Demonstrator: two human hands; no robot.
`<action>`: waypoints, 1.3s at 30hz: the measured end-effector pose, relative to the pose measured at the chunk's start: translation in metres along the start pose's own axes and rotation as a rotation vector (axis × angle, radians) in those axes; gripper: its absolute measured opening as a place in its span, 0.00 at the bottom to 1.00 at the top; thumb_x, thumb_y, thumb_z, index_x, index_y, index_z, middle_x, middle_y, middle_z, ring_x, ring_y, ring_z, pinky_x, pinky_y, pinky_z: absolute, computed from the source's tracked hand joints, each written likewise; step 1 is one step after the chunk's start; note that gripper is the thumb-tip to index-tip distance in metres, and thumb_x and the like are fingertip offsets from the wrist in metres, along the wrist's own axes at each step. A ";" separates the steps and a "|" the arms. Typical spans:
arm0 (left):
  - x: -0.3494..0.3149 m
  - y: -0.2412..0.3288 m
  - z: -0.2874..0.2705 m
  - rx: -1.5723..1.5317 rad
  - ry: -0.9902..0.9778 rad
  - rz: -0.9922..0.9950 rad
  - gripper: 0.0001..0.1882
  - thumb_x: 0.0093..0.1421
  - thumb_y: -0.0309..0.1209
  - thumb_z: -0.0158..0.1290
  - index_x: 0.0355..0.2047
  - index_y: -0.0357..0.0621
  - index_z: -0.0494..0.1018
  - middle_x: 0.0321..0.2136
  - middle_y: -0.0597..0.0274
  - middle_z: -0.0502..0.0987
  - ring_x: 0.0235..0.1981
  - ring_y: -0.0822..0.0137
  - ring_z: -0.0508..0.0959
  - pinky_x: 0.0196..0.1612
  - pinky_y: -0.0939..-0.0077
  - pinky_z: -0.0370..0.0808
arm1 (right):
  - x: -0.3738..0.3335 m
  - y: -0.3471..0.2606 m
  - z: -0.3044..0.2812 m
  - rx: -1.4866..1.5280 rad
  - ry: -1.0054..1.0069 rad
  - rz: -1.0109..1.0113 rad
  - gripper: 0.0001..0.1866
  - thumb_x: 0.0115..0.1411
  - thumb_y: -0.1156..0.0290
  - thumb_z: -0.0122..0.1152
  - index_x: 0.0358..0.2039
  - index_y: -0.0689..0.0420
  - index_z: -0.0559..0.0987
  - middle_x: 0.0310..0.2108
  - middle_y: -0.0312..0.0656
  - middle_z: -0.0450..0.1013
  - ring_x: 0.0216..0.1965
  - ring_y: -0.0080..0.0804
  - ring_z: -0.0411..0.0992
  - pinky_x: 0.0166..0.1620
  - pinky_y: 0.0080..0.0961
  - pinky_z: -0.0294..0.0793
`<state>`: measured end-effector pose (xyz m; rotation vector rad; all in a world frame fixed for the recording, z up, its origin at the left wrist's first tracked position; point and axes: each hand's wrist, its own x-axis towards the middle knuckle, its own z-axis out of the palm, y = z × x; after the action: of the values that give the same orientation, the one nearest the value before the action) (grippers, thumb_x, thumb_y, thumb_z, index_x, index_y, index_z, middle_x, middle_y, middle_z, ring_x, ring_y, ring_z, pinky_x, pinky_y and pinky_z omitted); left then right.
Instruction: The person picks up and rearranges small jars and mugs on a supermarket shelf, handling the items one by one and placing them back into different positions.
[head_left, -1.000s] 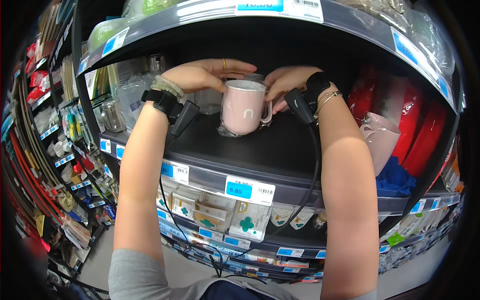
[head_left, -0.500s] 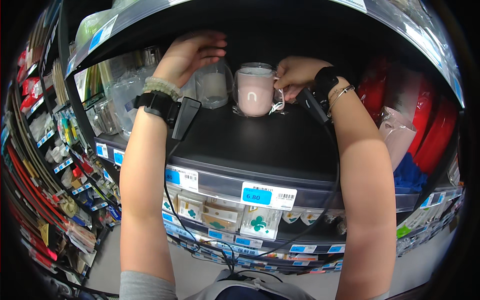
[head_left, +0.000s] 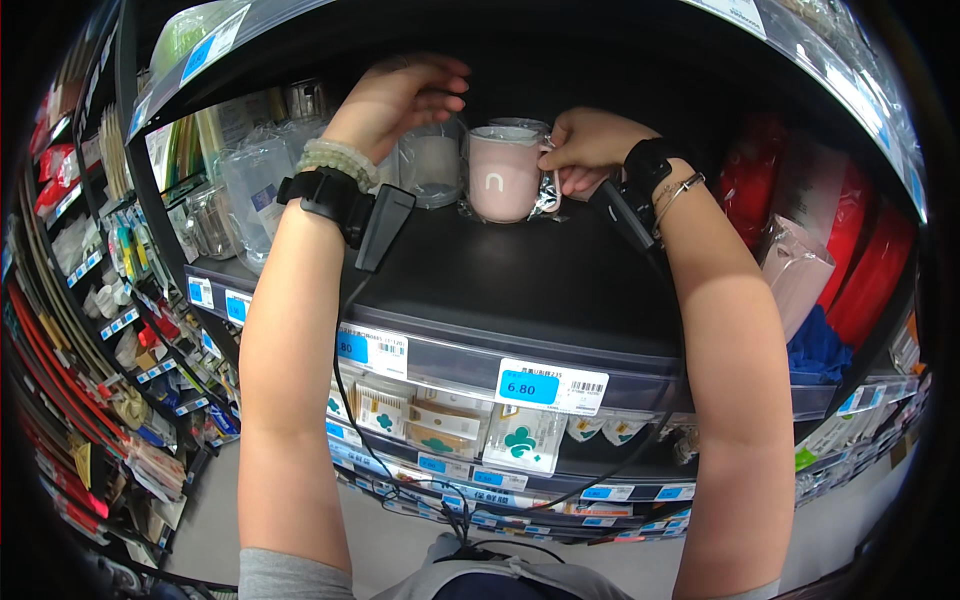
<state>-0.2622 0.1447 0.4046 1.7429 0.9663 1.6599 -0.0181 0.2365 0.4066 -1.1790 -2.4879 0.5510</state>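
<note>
A pale pink mug [head_left: 503, 182] in clear plastic wrap stands upright on the dark shelf board [head_left: 500, 270]. Its handle, on the right side, is pinched between the thumb and fingers of my right hand [head_left: 592, 148]. To the left of it is a clear plastic cup [head_left: 432, 172], close beside the mug. My left hand [head_left: 408, 100] hovers above this clear cup with loosely bent, parted fingers and holds nothing. Both wrists carry black straps with small dark devices and cables.
Clear plastic containers [head_left: 252, 185] crowd the shelf's left end. Red wrapped goods [head_left: 868, 265] and a pink packet [head_left: 797, 262] fill the right end. A price rail [head_left: 450, 362] edges the board in front, with hanging packets [head_left: 522, 440] below. Another shelf edge [head_left: 835, 75] curves overhead.
The pink mug has shifted slightly deeper into the shelf, with my right hand still on its handle. My left hand has moved a little to the right.
</note>
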 end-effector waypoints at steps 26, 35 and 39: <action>-0.013 0.001 0.012 0.265 -0.272 -0.147 0.18 0.72 0.39 0.49 0.55 0.45 0.76 0.53 0.63 0.79 0.57 0.69 0.74 0.59 0.70 0.68 | -0.003 0.002 -0.009 -0.082 -0.039 -0.007 0.22 0.62 0.57 0.68 0.42 0.65 0.76 0.30 0.44 0.80 0.25 0.25 0.80 0.29 0.18 0.83; -0.019 0.031 0.016 0.107 -0.319 -0.038 0.20 0.72 0.40 0.49 0.56 0.39 0.74 0.51 0.56 0.80 0.51 0.65 0.80 0.57 0.68 0.75 | -0.014 0.011 -0.028 -0.007 0.123 0.040 0.42 0.58 0.25 0.52 0.46 0.56 0.77 0.32 0.36 0.77 0.29 0.25 0.79 0.35 0.22 0.81; -0.086 0.082 0.046 0.429 -0.223 0.125 0.12 0.65 0.29 0.53 0.46 0.37 0.77 0.34 0.47 0.79 0.36 0.47 0.80 0.46 0.66 0.77 | -0.011 0.000 -0.027 0.014 0.159 0.025 0.39 0.58 0.25 0.53 0.42 0.54 0.77 0.29 0.34 0.75 0.27 0.26 0.79 0.33 0.21 0.80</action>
<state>-0.2042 0.0318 0.4132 2.2549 1.1891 1.3570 0.0006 0.2335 0.4286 -1.2014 -2.3348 0.4608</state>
